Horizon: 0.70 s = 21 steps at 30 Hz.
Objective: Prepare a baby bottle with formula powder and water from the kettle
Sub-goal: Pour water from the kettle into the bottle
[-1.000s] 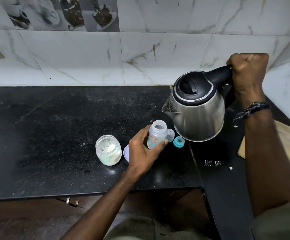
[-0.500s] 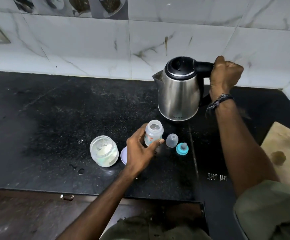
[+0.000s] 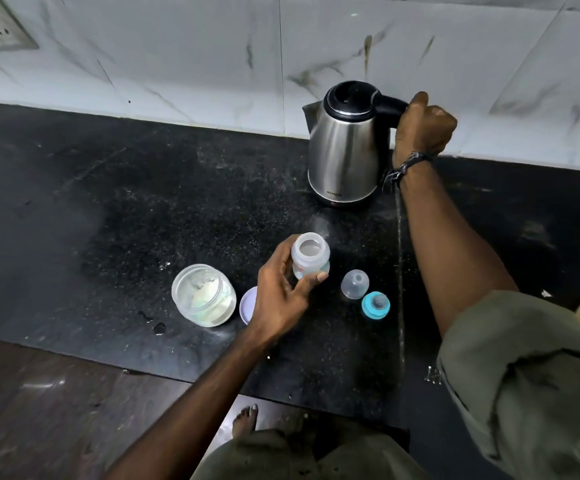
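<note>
Kettle (image 3: 345,150) upright on surface (image 3: 108,220).
Right hand (image 3: 422,128) grips its handle; left hand (image 3: 283,296) grips open bottle (image 3: 310,256).

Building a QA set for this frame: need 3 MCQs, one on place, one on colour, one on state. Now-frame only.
1. Where does the kettle stand?
A. On the counter by the wall tiles
B. On the floor
C. Tilted over the bottle

2. What colour is the ring of the teat lying on the counter?
A. Red
B. Teal
C. Yellow

3. What state is the baby bottle in?
A. Capped with its teat
B. Lying on its side
C. Open-topped, held upright

Key:
1 A: its base sits flat on the black counter near the tiles, the right hand gripping its handle.
2 B: the ring is teal, beside the clear cap.
3 C: its mouth is uncovered and the left hand holds it upright, right of the powder jar.
</note>
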Available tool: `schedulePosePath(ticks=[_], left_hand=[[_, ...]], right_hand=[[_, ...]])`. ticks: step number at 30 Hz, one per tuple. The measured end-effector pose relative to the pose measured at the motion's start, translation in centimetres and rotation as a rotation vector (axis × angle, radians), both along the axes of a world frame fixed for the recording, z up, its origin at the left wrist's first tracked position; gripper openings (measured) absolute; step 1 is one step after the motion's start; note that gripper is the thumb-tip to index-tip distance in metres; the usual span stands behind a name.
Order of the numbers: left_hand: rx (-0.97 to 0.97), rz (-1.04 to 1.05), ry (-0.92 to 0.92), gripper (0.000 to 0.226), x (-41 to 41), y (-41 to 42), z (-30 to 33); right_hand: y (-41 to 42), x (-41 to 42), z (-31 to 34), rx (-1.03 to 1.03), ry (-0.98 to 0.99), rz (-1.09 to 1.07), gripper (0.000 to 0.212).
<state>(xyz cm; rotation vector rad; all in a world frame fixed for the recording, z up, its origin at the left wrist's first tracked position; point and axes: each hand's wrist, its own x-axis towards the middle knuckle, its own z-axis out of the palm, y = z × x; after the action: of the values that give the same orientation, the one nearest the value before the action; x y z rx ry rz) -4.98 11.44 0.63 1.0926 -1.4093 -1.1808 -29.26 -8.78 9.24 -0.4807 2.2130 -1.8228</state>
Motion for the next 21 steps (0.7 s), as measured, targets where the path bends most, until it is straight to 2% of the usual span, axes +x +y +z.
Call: schedulePosePath(ticks=[8,21], left_hand=[[0.041,0.028,-0.037,0.053,1.0,-0.4,-1.4],[0.034,-0.01,-0.009,0.053,0.1,-0.6,-0.9]], right_hand=[[-2.2,-0.1,-2.0,0.042,-0.09,-0.011,0.042],[-2.2,-0.3,-2.1,0.032,-0.034,0.054,0.046]])
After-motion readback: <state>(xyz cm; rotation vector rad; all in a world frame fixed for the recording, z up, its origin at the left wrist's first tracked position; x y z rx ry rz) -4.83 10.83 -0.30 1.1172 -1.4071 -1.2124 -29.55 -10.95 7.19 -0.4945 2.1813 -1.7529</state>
